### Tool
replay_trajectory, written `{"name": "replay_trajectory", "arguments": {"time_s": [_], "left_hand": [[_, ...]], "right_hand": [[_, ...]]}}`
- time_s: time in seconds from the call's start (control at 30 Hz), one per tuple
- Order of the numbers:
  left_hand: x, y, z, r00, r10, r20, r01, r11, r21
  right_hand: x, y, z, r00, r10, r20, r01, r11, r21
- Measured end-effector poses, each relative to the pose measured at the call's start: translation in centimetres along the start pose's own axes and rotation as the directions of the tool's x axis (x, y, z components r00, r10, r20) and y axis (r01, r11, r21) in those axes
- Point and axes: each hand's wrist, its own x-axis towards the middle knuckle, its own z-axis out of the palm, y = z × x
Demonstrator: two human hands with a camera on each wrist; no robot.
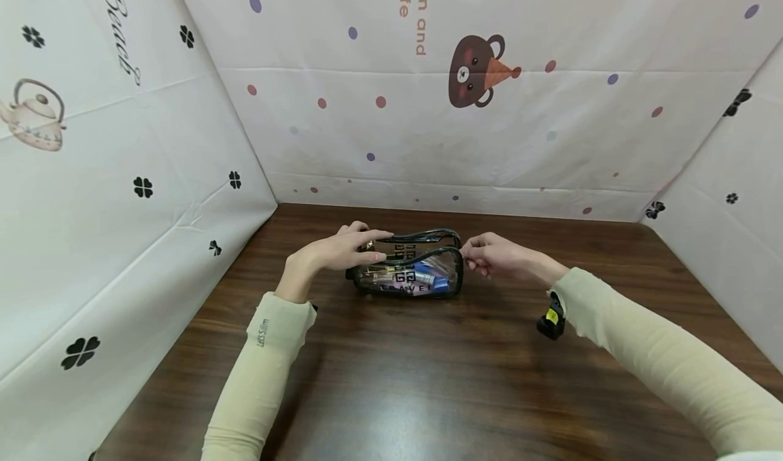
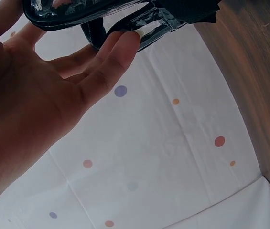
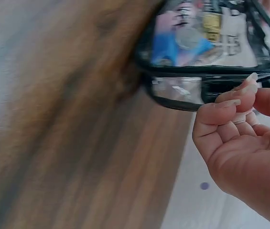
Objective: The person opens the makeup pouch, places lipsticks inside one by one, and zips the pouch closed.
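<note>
A clear travel pouch [image 1: 404, 288] with black trim and black lettering stands on the brown table [image 1: 391, 372]. Two dark carry loops arch over its top, and blue and white items show through its side. My left hand [image 1: 336, 250] rests at the pouch's left end, fingers mostly straight, index finger reaching along the top and thumb on the near side. In the left wrist view, its fingertips [image 2: 127, 43] touch the black trim. At the opposite end, my right hand [image 3: 242, 148] pinches the pouch's zipper end between thumb and fingers; the pinched piece is mostly hidden by the fingertips.
A white printed sheet [image 1: 391, 141] with dots and a bear forms the wall behind the table. Similar white sheets stand at the left [image 1: 122, 243] and right [image 1: 728, 168]. A black wrist device [image 1: 552, 317] sits under the right cuff.
</note>
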Motion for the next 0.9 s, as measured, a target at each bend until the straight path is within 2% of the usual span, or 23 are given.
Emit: {"name": "replay_trajectory", "arguments": {"time_s": [0.13,0.47,0.67,0.9], "left_hand": [[-0.1,0.0,0.0,1.000,0.000,-0.007,0.000,1.000,-0.001],[-0.1,0.1,0.0,1.000,0.002,-0.012,-0.002,1.000,-0.009],[0.0,0.2,0.0,1.000,0.010,-0.025,-0.010,1.000,0.010],[0.1,0.3,0.1,1.000,0.013,-0.028,-0.013,1.000,0.011]], "right_hand": [[0.0,-0.9,-0.3,0.999,-0.034,-0.023,0.034,0.999,0.007],[0.0,-1.4,-0.4,0.999,-0.030,-0.037,0.030,0.999,0.024],[0.2,-2.8,-0.4,0.994,-0.084,-0.065,0.082,0.996,-0.030],[0.3,-3.7,-0.2,0.995,-0.069,-0.076,0.061,0.993,-0.106]]}}
